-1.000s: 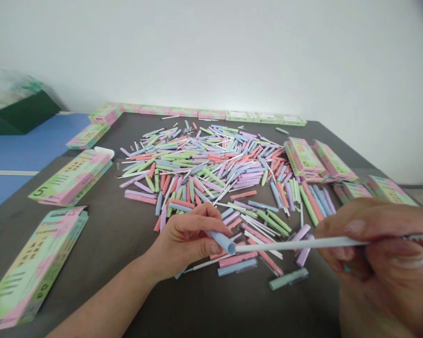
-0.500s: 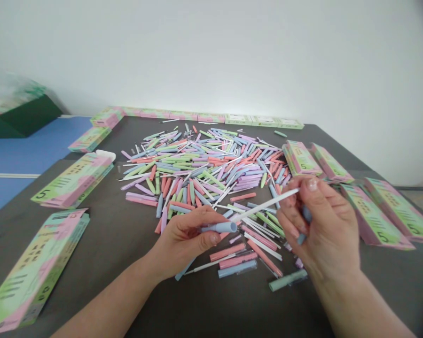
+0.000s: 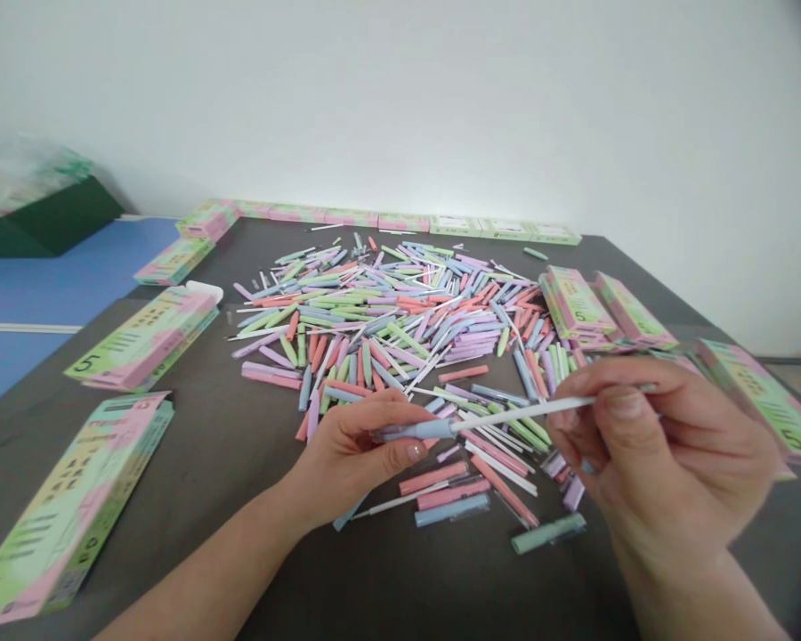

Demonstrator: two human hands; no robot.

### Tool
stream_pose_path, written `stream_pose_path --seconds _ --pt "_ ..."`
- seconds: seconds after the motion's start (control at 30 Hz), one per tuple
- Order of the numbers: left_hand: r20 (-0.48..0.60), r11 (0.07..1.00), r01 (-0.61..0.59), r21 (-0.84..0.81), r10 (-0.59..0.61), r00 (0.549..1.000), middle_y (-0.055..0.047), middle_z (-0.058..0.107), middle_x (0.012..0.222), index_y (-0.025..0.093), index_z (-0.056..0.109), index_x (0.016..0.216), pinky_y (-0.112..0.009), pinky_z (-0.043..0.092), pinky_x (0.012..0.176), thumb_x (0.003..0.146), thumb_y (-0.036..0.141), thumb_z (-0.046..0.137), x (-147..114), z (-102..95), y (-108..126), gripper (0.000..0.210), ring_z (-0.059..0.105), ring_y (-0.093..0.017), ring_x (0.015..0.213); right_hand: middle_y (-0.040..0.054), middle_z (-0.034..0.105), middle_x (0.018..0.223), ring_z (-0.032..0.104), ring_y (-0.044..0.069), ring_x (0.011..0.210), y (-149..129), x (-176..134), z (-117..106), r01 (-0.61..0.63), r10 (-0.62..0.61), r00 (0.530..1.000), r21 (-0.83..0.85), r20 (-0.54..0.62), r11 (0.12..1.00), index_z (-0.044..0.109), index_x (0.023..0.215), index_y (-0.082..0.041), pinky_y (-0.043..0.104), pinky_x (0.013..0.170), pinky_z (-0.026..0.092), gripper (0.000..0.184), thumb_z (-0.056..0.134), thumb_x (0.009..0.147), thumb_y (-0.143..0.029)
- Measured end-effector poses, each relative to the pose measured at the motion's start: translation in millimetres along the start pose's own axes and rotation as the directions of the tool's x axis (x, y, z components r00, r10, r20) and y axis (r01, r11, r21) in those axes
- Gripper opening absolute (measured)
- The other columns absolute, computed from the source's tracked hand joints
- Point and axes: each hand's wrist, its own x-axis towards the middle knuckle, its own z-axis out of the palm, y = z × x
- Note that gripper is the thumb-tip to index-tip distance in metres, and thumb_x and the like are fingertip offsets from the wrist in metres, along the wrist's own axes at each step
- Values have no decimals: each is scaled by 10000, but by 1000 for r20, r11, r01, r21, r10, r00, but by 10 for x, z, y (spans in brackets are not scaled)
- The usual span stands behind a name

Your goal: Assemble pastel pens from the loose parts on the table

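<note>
My left hand (image 3: 347, 445) pinches a light-blue pen barrel (image 3: 420, 432) between thumb and fingers, its mouth pointing right. My right hand (image 3: 667, 454) grips a slim white stick, which looks like a pen refill (image 3: 521, 413), near its right end. The stick's left end meets the mouth of the barrel; how far inside it sits is hidden. A bit of blue shows under the right fingers, too covered to name. Beneath both hands lie loose barrels, white sticks and clear-capped pieces, among them a blue capped piece (image 3: 451, 510) and a green one (image 3: 548, 534).
A wide pile of pink, green, blue and purple pen parts (image 3: 387, 312) covers the middle of the dark table (image 3: 220, 481). Printed cartons line the left (image 3: 73, 507), right (image 3: 578, 303) and back edges. A dark green bin (image 3: 53, 218) stands on a blue surface at far left.
My right hand has moved right and turned over somewhat, gripping the white stick farther along. The stick is now more level, its left end at the barrel mouth. My left hand barely moved.
</note>
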Motion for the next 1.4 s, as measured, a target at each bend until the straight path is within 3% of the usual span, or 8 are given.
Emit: stream_pose_path --seconds 0.37,0.6,0.7,0.77,0.83,0.97,1.2,1.4 --pt "-98 997 55 58 -49 994 -40 660 745 185 801 919 -250 475 613 780 192 728 11 36 21 157 595 -140 660 -14 629 629 501 80 396 57 -34 67 -47 47 999 42 -13 998 723 859 -208 227 352 365 72 680 860 -266" --pt "-145 983 180 33 -174 974 -52 709 768 152 782 930 -245 484 574 754 268 753 -7 69 72 213 604 -148 635 -33 581 577 352 35 356 175 124 72 -216 217 976 267 23 939 691 806 -192 182 329 296 123 662 875 -289" --pt "-160 973 231 -26 -232 960 -28 668 722 153 769 949 -218 445 553 782 352 736 -11 55 33 262 550 -112 602 -40 573 601 280 10 363 320 270 42 -326 341 940 368 26 871 665 793 -166 143 320 268 153 682 854 -305" --pt "-161 965 230 -127 -248 955 14 565 622 160 754 966 -185 338 462 818 416 694 -8 34 -19 302 426 -65 507 -47 568 584 270 4 360 441 342 34 -428 438 897 373 61 823 647 762 -156 125 309 253 175 741 789 -301" --pt "-134 944 243 -225 -277 951 65 387 521 161 729 987 -178 192 403 856 429 651 -2 9 -73 308 279 -43 440 -40 582 575 273 4 356 571 377 44 -540 531 838 330 124 774 625 717 -148 120 295 247 246 786 727 -334" --pt "-110 904 268 -334 -319 941 80 282 520 154 696 937 -188 121 400 871 387 644 14 -22 -113 248 207 -51 450 -50 527 481 256 6 342 821 396 55 -679 640 730 148 241 719 599 636 -132 134 285 255 338 821 657 -386" --pt "-122 886 268 -379 -334 935 78 284 510 141 695 867 -188 117 402 825 357 697 23 1 -77 220 204 -49 453 -7 617 550 264 1 328 1108 588 -262 -707 698 696 -5 168 707 596 668 -129 149 275 225 333 828 632 -366" --pt "-106 876 288 -387 -352 930 77 309 507 144 711 919 -189 110 404 820 358 698 16 -1 -94 237 209 -42 442 42 653 551 291 12 292 1231 685 -528 -730 746 641 -160 178 665 595 622 -121 184 268 210 280 811 654 -296"
